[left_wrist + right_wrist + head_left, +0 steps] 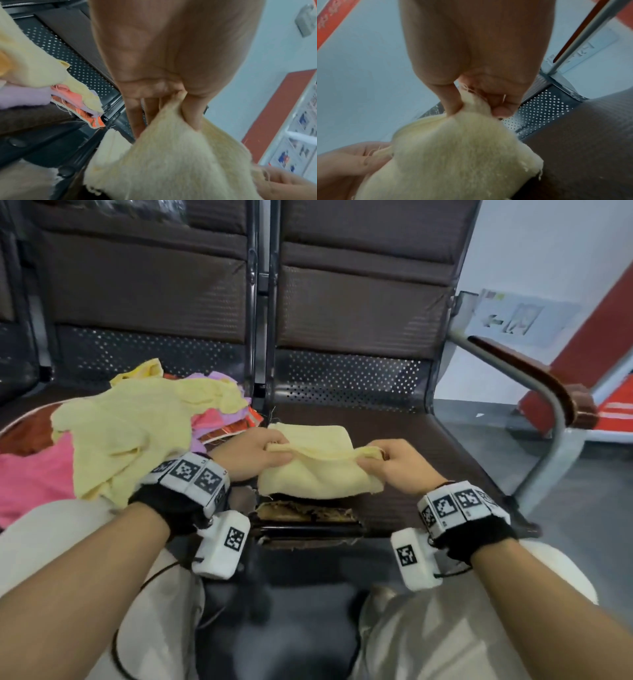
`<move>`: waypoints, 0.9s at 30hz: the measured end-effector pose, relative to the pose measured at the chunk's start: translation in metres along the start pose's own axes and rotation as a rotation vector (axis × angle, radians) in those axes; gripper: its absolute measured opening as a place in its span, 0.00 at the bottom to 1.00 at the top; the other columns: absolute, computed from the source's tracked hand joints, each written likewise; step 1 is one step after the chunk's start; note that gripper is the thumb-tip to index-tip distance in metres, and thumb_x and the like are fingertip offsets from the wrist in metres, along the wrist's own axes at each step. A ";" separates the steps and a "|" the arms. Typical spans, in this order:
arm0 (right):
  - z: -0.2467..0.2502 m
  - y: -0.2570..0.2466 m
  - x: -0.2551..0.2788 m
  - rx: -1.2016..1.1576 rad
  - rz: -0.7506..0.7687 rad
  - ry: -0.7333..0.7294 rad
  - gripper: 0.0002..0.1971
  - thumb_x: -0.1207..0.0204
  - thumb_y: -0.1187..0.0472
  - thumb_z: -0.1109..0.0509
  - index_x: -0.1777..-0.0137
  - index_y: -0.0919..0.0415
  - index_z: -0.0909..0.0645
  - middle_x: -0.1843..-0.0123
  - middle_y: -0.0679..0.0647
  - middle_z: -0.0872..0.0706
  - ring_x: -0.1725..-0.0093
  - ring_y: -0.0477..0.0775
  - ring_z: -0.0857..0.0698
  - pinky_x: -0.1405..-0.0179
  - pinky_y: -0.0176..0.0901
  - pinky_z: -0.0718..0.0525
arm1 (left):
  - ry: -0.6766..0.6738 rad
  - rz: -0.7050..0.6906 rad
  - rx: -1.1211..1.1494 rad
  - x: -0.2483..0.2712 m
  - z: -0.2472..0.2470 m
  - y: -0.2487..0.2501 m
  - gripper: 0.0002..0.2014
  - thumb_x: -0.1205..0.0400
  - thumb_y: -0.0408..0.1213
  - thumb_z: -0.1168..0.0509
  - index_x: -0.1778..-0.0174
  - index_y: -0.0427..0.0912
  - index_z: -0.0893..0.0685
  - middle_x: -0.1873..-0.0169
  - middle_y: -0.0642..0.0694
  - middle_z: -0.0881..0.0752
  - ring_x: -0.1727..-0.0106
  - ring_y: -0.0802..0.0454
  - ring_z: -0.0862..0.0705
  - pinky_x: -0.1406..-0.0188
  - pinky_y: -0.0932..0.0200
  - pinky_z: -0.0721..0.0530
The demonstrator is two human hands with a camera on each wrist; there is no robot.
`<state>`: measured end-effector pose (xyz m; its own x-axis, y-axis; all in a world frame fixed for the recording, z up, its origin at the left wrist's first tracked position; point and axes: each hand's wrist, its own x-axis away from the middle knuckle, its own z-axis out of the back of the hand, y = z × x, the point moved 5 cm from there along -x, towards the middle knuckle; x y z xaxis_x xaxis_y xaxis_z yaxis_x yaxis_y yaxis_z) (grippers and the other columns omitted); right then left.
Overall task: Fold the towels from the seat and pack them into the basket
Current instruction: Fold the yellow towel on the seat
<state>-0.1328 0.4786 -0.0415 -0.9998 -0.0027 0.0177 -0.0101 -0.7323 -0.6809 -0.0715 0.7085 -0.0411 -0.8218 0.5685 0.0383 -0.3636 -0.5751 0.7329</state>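
A pale yellow towel [317, 470] [164, 159] [453, 155] lies part-folded on the front of the brown seat [428, 446]. My left hand [265, 451] [173, 106] pinches its left corner between thumb and fingers. My right hand [376, 458] [476, 104] pinches the right corner, and the top edge sags a little between the two hands. On the seat to the left sits a heap of towels [137, 433] [30, 67]: a large yellow one on top, with pink, lilac and orange ones under it. No basket shows in any view.
The seat's front edge is torn [308, 513], with foam showing. A metal armrest [534, 392] with a brown pad rises at the right. A metal divider [262, 302] separates the two seats. My knees in light trousers [428, 638] are below the seat front.
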 end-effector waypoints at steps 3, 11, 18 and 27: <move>0.005 0.003 -0.012 -0.135 -0.038 0.170 0.13 0.23 0.56 0.31 0.59 0.67 0.17 0.64 0.53 0.16 0.62 0.50 0.20 0.60 0.46 0.22 | 0.162 0.023 0.221 -0.012 0.007 0.000 0.06 0.18 0.40 0.35 0.48 0.44 0.16 0.50 0.45 0.14 0.46 0.49 0.16 0.43 0.50 0.20; -0.008 0.017 -0.080 -0.223 -0.188 0.339 0.17 0.23 0.51 0.32 0.71 0.57 0.28 0.70 0.48 0.22 0.66 0.48 0.24 0.66 0.43 0.28 | 0.418 0.165 0.337 -0.073 0.011 -0.032 0.14 0.19 0.39 0.35 0.41 0.37 0.17 0.45 0.43 0.14 0.42 0.47 0.17 0.36 0.48 0.21; -0.032 0.048 -0.138 -0.183 -0.262 0.327 0.16 0.22 0.53 0.34 0.62 0.67 0.24 0.66 0.57 0.21 0.64 0.52 0.25 0.62 0.47 0.28 | 0.501 0.220 0.297 -0.122 0.007 -0.079 0.13 0.20 0.40 0.34 0.42 0.41 0.16 0.49 0.49 0.16 0.47 0.54 0.20 0.46 0.61 0.27; -0.051 0.081 -0.156 -0.143 -0.519 0.222 0.14 0.23 0.62 0.35 0.37 0.56 0.21 0.49 0.50 0.19 0.54 0.49 0.23 0.57 0.38 0.28 | 0.495 0.582 0.481 -0.143 -0.023 -0.132 0.22 0.22 0.28 0.41 0.30 0.40 0.22 0.34 0.43 0.20 0.35 0.42 0.21 0.33 0.52 0.24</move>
<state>0.0220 0.4539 -0.1368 -0.8425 0.4862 0.2320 -0.4861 -0.5005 -0.7164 0.0837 0.6898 -0.1585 -0.9538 -0.1178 0.2763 0.2999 -0.3209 0.8984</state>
